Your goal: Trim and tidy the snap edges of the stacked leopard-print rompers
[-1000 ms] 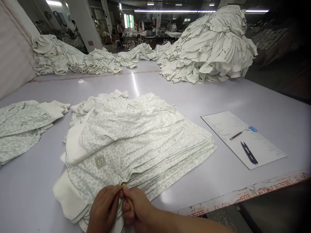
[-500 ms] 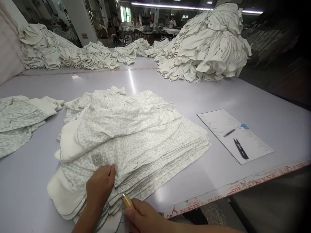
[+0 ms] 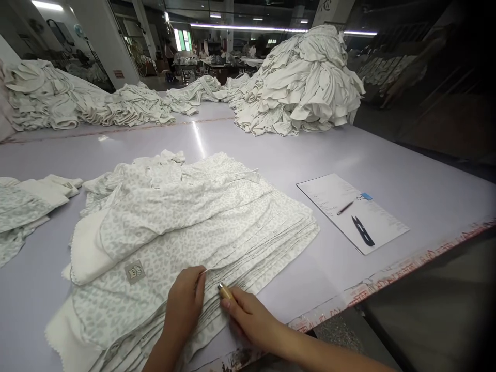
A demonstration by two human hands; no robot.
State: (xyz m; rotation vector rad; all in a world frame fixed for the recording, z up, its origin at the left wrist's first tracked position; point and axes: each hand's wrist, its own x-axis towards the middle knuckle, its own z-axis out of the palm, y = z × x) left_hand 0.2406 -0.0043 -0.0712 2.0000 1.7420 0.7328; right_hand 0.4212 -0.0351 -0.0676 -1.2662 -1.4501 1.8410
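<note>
A stack of pale leopard-print garments (image 3: pixel 186 212) with cream lining lies spread on the table, snap buttons running along its near right edge. My left hand (image 3: pixel 186 297) is closed on the front edge of the top garment, pinching it between thumb and fingers. In my right hand (image 3: pixel 250 312) is a short wooden-handled tool (image 3: pixel 226 292) with a metal collar. Its collar end points toward the layered edges, just right of my left hand; any thin tip is too small to see. A grey crown patch (image 3: pixel 134 271) sits on the top garment, left of my hands.
On the right, a clipped paper sheet (image 3: pixel 349 227) carries black thread snips (image 3: pixel 363 231), a pen (image 3: pixel 344 208) and a blue binder clip (image 3: pixel 365 196). A tall garment heap (image 3: pixel 302 82) stands at the back. More garments (image 3: pixel 31 206) lie at the left. The table edge (image 3: pixel 349 302) runs close to my right forearm.
Both hands have moved up and right along the garment edge, from near the patch to farther along the snaps. The view has shifted, so the table things appear farther left.
</note>
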